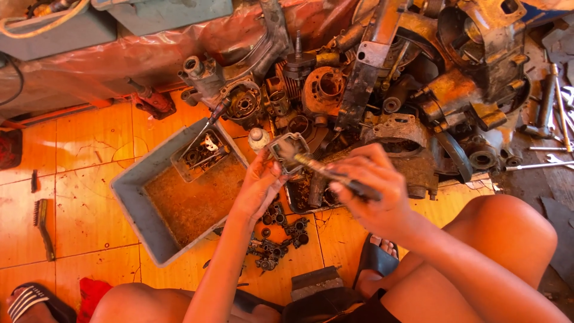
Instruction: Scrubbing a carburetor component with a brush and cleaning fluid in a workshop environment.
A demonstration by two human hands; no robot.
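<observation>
Person: bare arms, sleeveless; bare knees; dark shorts [359, 311]; dark slide sandal [373, 258]; striped black-and-white sandal [27, 299]; grime-stained fingers [263, 173].

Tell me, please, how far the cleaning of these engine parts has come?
Done, it seems: small dark parts lie loose on the tile floor by the grey tray. In hand: the left hand holds a small square part while the right hand works a brush on it. Left: a big heap of rusty engine cases beyond.
</observation>
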